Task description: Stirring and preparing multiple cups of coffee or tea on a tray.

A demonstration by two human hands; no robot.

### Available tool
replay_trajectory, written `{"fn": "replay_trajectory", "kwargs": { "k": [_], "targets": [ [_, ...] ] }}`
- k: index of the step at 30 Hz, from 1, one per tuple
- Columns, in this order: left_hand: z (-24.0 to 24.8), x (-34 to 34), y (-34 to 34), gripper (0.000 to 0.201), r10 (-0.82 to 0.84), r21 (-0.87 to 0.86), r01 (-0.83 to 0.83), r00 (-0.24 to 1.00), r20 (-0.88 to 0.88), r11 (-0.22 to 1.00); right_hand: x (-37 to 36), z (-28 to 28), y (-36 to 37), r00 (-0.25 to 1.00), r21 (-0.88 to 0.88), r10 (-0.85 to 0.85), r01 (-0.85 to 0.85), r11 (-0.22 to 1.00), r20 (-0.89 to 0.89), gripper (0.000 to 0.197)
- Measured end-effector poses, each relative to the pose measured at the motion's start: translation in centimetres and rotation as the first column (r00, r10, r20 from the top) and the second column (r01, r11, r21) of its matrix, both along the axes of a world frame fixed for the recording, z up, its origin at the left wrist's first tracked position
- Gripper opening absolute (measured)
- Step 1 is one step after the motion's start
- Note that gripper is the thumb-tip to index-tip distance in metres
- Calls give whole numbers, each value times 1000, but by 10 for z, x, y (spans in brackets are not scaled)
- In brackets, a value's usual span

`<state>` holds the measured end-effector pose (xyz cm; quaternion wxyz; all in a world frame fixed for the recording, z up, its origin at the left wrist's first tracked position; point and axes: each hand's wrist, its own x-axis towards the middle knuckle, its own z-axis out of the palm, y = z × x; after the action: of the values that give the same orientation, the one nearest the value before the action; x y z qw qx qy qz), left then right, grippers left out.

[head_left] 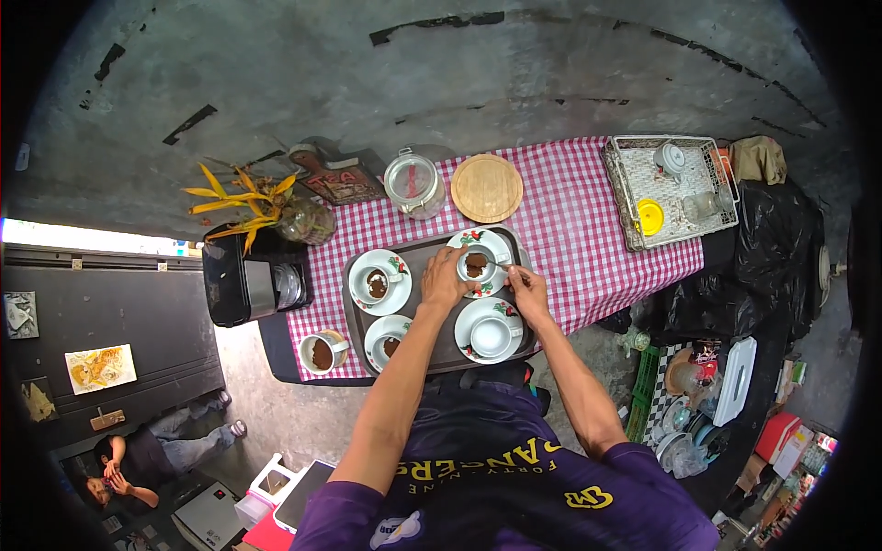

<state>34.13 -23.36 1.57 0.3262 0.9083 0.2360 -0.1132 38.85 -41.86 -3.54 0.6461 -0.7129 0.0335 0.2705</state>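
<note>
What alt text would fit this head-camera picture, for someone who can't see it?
A person's left hand steadies a white cup containing brown powder while the right hand holds a thin utensil reaching into it. Three more cups on saucers share the dark tray on a checked tablecloth.

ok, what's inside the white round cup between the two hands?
Dark brown powder, plus the end of a thin dark utensil held in the right hand. The cup bottom under the powder is covered; can't see it.
</note>
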Motion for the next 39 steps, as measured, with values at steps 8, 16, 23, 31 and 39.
{"fn": "replay_trajectory", "kwargs": {
  "k": [8, 16, 23, 31, 39],
  "targets": [
    [-1, -1, 0, 81, 1, -7, -1, 1000, -2, 1000, 2, 4, -7, 1000, 11, -9, 9, 1000, -16, 35],
    [-1, -1, 0, 82, -9, 0, 9, 1000, -23, 1000, -1, 2, -12, 999, 17, 29, -30, 999, 28, 36],
    [-2, -1, -1, 83, -8, 6, 8, 1000, -18, 1000, 1, 12, -11, 999, 9, -1, 1, 1000, -42, 35],
    [-3, -1, -2, 84, -3, -4, 3, 1000, -20, 1000, 4, 3, -12, 1000, 23, 7, -6, 1000, -15, 34],
    [-5, -2, -1, 84, 3, -17, -4, 1000, -21, 1000, 10, 5, -7, 1000, 26, 4, -4, 1000, 6, 34]
  ]
}}
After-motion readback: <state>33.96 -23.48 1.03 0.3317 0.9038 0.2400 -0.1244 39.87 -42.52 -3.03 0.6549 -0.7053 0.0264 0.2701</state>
